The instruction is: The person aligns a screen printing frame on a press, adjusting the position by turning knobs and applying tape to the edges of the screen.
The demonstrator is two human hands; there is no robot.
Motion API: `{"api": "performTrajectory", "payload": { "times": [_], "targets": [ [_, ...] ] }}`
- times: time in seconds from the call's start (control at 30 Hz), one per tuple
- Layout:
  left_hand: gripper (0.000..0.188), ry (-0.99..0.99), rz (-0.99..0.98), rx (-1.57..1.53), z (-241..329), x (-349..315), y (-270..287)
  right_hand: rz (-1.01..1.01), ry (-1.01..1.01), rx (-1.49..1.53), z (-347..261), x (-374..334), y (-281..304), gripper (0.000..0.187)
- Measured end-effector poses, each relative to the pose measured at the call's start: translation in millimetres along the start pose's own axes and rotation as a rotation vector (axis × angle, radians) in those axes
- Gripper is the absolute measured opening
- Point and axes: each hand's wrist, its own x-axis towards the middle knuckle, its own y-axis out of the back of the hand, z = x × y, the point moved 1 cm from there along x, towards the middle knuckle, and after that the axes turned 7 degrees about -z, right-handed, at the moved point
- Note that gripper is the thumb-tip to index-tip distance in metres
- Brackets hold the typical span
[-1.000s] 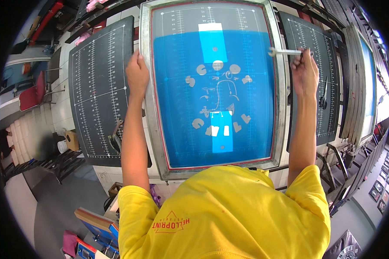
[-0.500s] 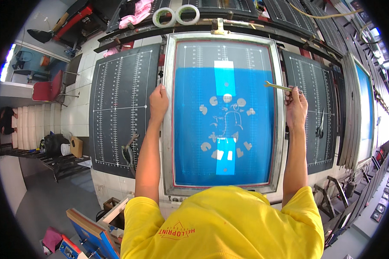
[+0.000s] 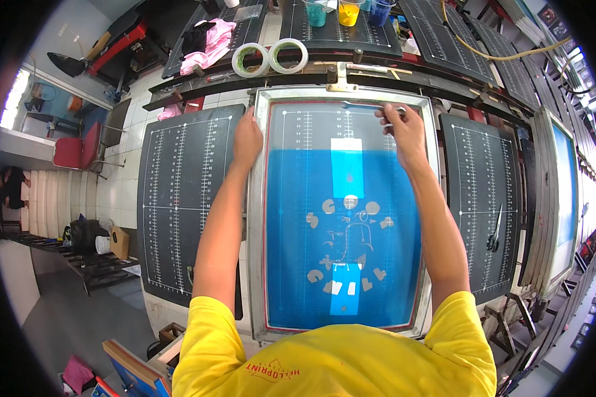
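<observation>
In front of me lies a screen-printing frame (image 3: pixel 261 218) with a metal rim and a mesh (image 3: pixel 298 264) coated mostly blue, carrying a ring of pale shapes. My left hand (image 3: pixel 248 140) is closed around the left rim near its far end. Over the far right of the mesh, my right hand (image 3: pixel 404 132) grips an open-end wrench (image 3: pixel 363 106). The wrench points left along the far rim, close to a metal clamp bracket (image 3: pixel 341 79). Whether the wrench touches anything is hard to tell.
Two tape rolls (image 3: pixel 250 61) stand beyond the far rail, with pink cloth (image 3: pixel 212 47) to their left. Cups of coloured ink (image 3: pixel 349 13) are at the back. Dark marked boards (image 3: pixel 179 218) flank the frame; scissors (image 3: pixel 495 228) lie on the right one. Other frames (image 3: pixel 555 198) stand farther right.
The wrench, in my right hand, has moved from the right rim to the far side of the frame. My left hand has slid farther up the left rim. The view has shifted forward.
</observation>
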Motion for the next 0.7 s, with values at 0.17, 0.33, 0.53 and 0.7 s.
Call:
{"api": "performTrajectory", "payload": {
  "times": [0.17, 0.33, 0.53, 0.7],
  "targets": [
    [0.035, -0.002, 0.022, 0.010, 2, 52, -9, -0.069, -0.013, -0.053, 11, 62, -42, 0.019],
    [0.025, 0.047, 0.051, -0.097, 1, 80, -17, -0.175, -0.070, -0.049, 23, 108, -88, 0.016],
    [0.028, 0.139, 0.023, -0.149, -7, 82, -20, -0.243, -0.132, -0.077, 41, 143, -125, 0.018],
    [0.029, 0.105, 0.020, -0.180, -17, 87, -23, -0.316, -0.192, -0.117, 51, 153, -141, 0.017]
  ]
}}
